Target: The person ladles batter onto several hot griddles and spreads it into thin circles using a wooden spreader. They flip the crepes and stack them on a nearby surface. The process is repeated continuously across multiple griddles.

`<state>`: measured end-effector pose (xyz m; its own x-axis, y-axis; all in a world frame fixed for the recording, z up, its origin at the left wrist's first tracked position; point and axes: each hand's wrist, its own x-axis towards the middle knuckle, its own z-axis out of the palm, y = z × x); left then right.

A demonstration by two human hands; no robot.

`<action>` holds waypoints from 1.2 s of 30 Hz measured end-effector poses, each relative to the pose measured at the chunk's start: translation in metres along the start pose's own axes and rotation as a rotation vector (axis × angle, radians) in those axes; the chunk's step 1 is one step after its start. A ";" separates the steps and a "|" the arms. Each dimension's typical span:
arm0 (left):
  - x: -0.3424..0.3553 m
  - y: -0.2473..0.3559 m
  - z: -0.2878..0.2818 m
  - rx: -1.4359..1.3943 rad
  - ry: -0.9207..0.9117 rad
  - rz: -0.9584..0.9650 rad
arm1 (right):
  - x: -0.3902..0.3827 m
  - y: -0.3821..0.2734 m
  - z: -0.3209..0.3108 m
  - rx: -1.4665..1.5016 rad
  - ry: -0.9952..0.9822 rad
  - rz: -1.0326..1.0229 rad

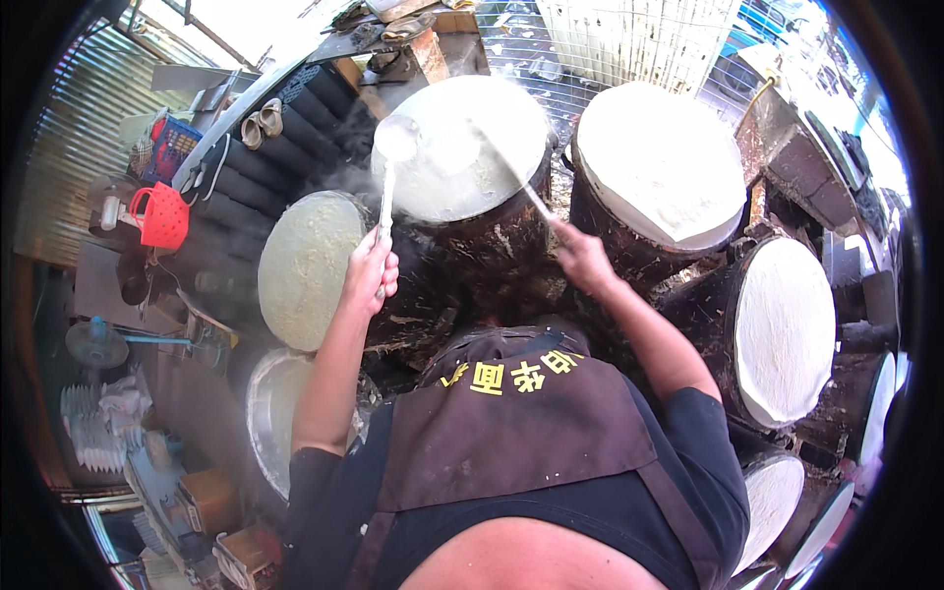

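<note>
My left hand (370, 267) is closed around the handle of a pale long-handled ladle (398, 140). Its round bowl is over the left side of the white surface (457, 197) on a dark drum straight ahead. My right hand (582, 258) grips a thin stick-like tool (518, 175), which slants up and left over the same drum. The far end of that tool is washed out against the bright white, so I cannot tell its shape. Steam hangs around the drum's left side.
More dark drums with white tops stand close around me: one at front right (659, 162), one at right (787, 329), one at left (310, 270). A metal-rimmed pan (265, 423) is by my left arm. A red basket (163, 216) hangs far left, near black rolls (261, 162).
</note>
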<state>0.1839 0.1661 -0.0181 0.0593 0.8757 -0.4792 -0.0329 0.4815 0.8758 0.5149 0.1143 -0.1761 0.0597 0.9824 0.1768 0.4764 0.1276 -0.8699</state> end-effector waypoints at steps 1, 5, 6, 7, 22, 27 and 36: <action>0.007 0.002 0.005 0.092 0.026 0.021 | -0.010 -0.011 0.012 -0.011 -0.028 0.006; 0.028 0.004 0.009 0.390 0.063 0.159 | -0.026 -0.031 0.030 0.071 0.010 0.064; 0.031 0.006 0.009 0.417 0.047 0.151 | -0.031 -0.052 0.028 0.214 0.012 0.239; 0.031 0.006 0.012 0.441 0.025 0.141 | -0.036 -0.066 0.029 0.354 0.017 0.416; -0.009 -0.008 0.008 -1.153 -0.908 -0.551 | -0.057 -0.081 0.061 -0.151 0.102 -0.085; -0.096 -0.006 -0.041 -0.884 -0.675 -0.044 | -0.001 -0.066 0.041 -0.511 -0.050 0.109; -0.137 -0.027 -0.106 -1.019 -0.581 -0.290 | -0.051 -0.071 0.050 -0.366 -0.184 -0.069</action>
<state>0.0710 0.0372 0.0180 0.6262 0.7092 -0.3239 -0.7000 0.6943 0.1670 0.4341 0.0622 -0.1465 -0.1256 0.9854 0.1150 0.7565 0.1701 -0.6315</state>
